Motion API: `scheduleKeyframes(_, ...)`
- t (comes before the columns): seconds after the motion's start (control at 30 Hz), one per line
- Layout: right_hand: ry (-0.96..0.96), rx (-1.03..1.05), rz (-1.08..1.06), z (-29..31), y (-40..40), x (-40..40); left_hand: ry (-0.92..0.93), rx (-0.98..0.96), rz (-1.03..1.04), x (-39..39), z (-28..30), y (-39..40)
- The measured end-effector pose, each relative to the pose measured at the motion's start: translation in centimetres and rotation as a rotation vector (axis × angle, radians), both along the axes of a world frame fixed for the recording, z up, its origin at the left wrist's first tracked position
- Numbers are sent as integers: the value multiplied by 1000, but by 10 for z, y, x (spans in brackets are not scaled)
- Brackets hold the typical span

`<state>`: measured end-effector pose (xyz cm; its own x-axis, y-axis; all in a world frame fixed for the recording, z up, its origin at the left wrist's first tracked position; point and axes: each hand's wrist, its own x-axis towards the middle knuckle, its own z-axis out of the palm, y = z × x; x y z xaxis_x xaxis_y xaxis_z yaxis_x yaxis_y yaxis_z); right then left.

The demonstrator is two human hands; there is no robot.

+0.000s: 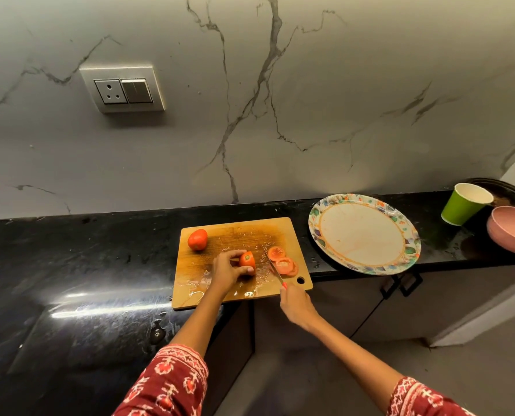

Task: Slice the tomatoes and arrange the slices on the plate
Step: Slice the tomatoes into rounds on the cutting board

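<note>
A wooden cutting board (235, 229) lies on the black counter. My left hand (227, 270) grips a partly cut tomato (247, 261) at the board's middle. To its right my right hand (295, 304) holds a knife (272, 267) by its red handle, blade angled across the board just right of that tomato. Several cut slices (283, 261) lie beyond the blade near the board's right edge. A whole tomato (197, 239) rests at the board's far left corner. A round plate (364, 234) with a flowered rim sits to the right of the board, holding no slices.
A green paper cup (463, 204) and a pink bowl (511, 229) stand at the far right, before a dark round tray. The marble wall carries a socket panel (122, 90). Cabinet doors with black handles (402, 285) are below the counter edge. Juice wets the board.
</note>
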<state>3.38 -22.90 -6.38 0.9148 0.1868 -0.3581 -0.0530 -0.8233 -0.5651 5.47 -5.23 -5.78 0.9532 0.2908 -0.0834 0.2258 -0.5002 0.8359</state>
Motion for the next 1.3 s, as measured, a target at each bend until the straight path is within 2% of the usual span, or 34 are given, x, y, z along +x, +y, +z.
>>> scheduleKeyframes(0.33, -103, 198, 66, 27, 23, -3, -30, 38, -75, 1, 0, -7)
scheduleKeyframes(1.3, -96, 85, -23, 24, 31, -6, -80, -2, 33, -3, 6, -16)
